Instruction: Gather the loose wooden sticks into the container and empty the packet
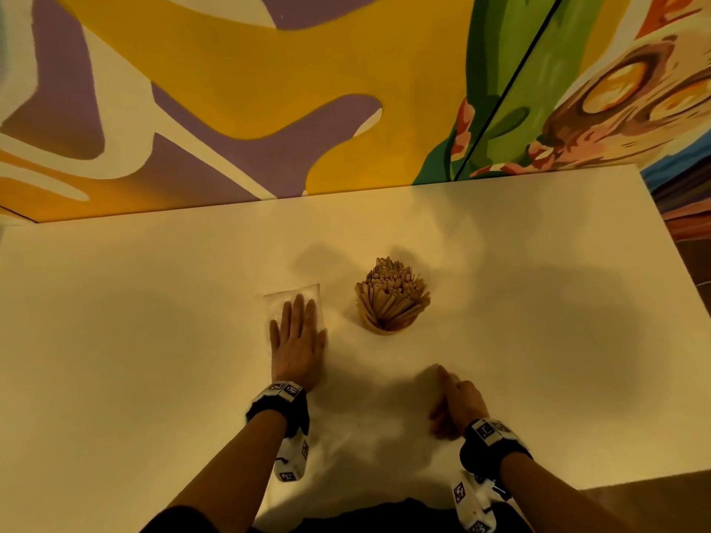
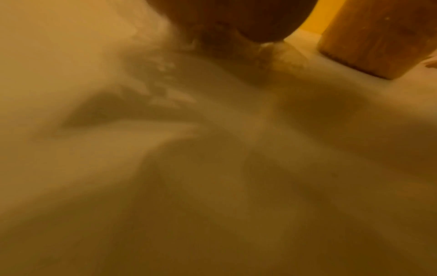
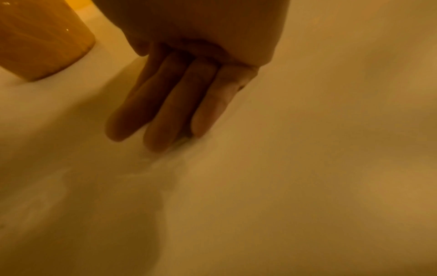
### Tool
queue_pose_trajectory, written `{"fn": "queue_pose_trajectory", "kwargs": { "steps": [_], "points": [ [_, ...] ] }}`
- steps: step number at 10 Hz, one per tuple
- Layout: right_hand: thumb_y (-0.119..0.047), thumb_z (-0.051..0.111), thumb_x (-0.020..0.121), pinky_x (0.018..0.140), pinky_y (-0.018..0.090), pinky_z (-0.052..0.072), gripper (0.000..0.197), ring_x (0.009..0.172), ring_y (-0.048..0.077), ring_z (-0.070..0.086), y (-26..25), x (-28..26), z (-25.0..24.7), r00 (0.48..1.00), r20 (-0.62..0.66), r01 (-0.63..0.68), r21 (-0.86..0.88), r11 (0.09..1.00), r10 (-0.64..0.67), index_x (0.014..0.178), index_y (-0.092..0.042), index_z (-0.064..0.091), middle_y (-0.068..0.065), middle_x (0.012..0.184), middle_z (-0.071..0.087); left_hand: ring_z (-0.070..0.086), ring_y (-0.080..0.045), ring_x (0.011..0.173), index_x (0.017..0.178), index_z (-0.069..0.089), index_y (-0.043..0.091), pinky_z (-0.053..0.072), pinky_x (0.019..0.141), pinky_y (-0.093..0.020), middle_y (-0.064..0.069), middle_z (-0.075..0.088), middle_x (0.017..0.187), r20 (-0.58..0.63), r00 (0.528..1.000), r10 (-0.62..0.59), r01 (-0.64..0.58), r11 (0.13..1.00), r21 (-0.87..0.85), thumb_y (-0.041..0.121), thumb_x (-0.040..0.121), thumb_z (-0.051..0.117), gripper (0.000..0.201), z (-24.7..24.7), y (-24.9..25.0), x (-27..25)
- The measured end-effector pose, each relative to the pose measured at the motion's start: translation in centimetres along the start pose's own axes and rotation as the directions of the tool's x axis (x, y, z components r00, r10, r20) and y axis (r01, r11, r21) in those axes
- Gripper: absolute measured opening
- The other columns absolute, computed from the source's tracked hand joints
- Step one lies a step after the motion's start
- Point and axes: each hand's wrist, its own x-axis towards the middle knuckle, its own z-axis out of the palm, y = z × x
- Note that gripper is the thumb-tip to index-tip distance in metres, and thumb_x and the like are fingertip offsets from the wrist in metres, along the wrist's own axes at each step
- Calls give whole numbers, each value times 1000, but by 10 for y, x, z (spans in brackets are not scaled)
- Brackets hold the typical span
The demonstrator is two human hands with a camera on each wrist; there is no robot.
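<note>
A round wooden container stands mid-table, packed with upright wooden sticks that fan out above its rim. To its left a clear plastic packet lies flat and looks empty. My left hand presses on it, palm down with straight fingers. My right hand rests on the table nearer me and holds nothing. In the right wrist view its fingers reach down to touch the bare surface, with the container at the upper left. The left wrist view is blurred, showing the container and the packet's creases.
The white table is backed by a painted wall along its far edge. Its right edge drops to a dark floor. I see no loose sticks on the table.
</note>
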Motion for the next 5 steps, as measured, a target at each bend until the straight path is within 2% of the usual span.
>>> {"fn": "queue_pose_trajectory", "kwargs": {
  "steps": [1, 4, 5],
  "points": [
    [-69, 27, 92, 49, 31, 55, 90, 49, 32, 68, -1, -1, 0, 1000, -7, -6, -26, 1000, 6, 62, 5, 69, 22, 56, 67, -20, -15, 147, 153, -5, 29, -11, 119, -43, 7, -18, 160, 2, 1000, -4, 4, 1000, 5, 53, 95, 8, 64, 0, 2, 1],
    [-69, 26, 92, 54, 32, 55, 90, 47, 31, 66, -2, -4, 0, 999, -42, 29, -78, 997, -32, 59, 2, 69, 20, 56, 68, -20, -16, 147, 154, -2, 30, -5, 120, -48, 6, -18, 160, 22, 1000, 18, -18, 1000, -18, 50, 99, 18, 61, -10, 0, 4],
    [-71, 24, 92, 56, 32, 56, 91, 47, 32, 66, -2, -8, -1, 998, -33, 42, -98, 994, -45, 59, 1, 69, 20, 57, 69, -16, -16, 147, 153, -3, 34, -4, 120, -46, 10, -15, 160, -63, 997, 51, -54, 998, -41, 48, 100, 20, 59, -28, 5, 2]
  ]
}}
